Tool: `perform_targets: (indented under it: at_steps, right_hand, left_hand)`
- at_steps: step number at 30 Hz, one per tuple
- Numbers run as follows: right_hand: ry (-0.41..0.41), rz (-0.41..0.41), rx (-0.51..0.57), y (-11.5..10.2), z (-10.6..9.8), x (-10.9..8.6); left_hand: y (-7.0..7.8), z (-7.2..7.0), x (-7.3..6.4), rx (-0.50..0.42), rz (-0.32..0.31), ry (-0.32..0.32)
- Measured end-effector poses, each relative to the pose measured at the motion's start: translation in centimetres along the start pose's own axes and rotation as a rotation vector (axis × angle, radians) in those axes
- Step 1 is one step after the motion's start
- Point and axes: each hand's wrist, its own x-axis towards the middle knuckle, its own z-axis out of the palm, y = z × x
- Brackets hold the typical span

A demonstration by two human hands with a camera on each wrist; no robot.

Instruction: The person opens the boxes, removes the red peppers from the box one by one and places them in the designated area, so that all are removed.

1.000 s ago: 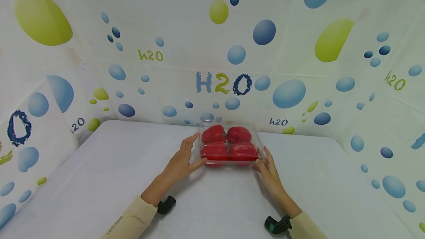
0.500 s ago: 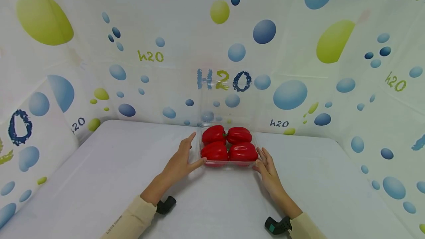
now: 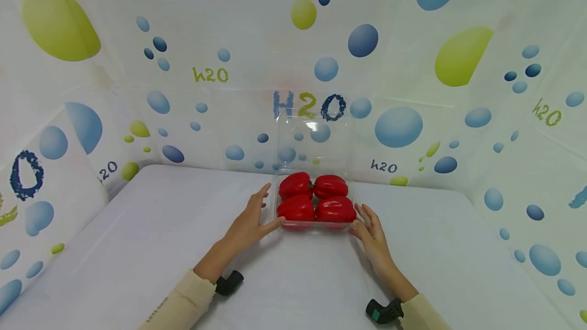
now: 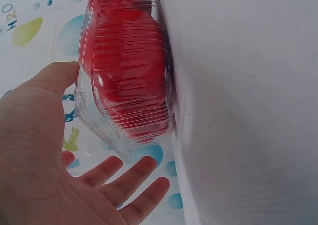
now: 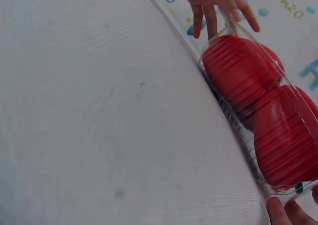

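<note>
A clear plastic clamshell container (image 3: 316,225) sits at the back middle of the white table, its see-through lid (image 3: 314,139) raised upright behind it. Several red bell peppers (image 3: 336,210) fill the tray in two rows. My left hand (image 3: 243,224) is at the tray's left side, thumb tip at the front left corner of the rim; its other fingers (image 4: 130,181) are spread, apart from the plastic. My right hand (image 3: 373,238) holds the front right corner, thumb at the front and fingers along the side. In the right wrist view only its fingertips (image 5: 278,212) show, beside the ribbed wall.
The white tablecloth (image 3: 316,284) spreads in front and to both sides. Close behind the container hangs a patterned curtain (image 3: 252,29) with blue and green spots. Black wrist cameras (image 3: 230,283) are strapped below both sleeves.
The lid has swung up and back from over the peppers and now stands upright against the curtain. Both hands have stayed nearly in place at the tray's sides.
</note>
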Motion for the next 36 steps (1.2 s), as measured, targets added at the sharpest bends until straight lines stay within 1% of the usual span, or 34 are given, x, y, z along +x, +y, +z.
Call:
perform_targets:
  at_steps: [5,14,17,22,24,29,32,36]
  right_hand:
    - [0.012,-0.004,0.013,0.03,0.01,0.08]
    - [0.032,-0.004,0.038,0.05,-0.11,0.2]
    - [0.041,0.003,0.043,-0.03,-0.05,0.26]
    - [0.057,0.05,0.058,-0.18,0.07,0.23]
    - [0.06,0.057,0.053,-0.27,0.09,0.22]
    - [0.064,0.043,0.017,-0.51,0.14,0.23]
    - [0.068,0.043,0.001,-0.6,0.2,0.21]
    - [0.081,0.049,-0.017,-0.7,0.31,0.27]
  left_hand:
    - [-0.15,0.05,0.04,-0.017,-0.008,0.001]
    - [-0.43,0.11,0.32,-0.033,0.025,-0.005]
    - [-0.43,-0.02,0.27,-0.031,0.012,-0.011]
    - [-0.36,-0.32,0.06,-0.021,-0.013,-0.03]
    - [-0.28,-0.44,0.01,-0.011,-0.005,-0.036]
    - [-0.32,-0.64,0.05,0.004,0.03,-0.032]
    - [-0.49,-0.69,0.09,-0.011,0.031,-0.033]
    - [-0.73,-0.76,0.11,-0.059,0.029,-0.043]
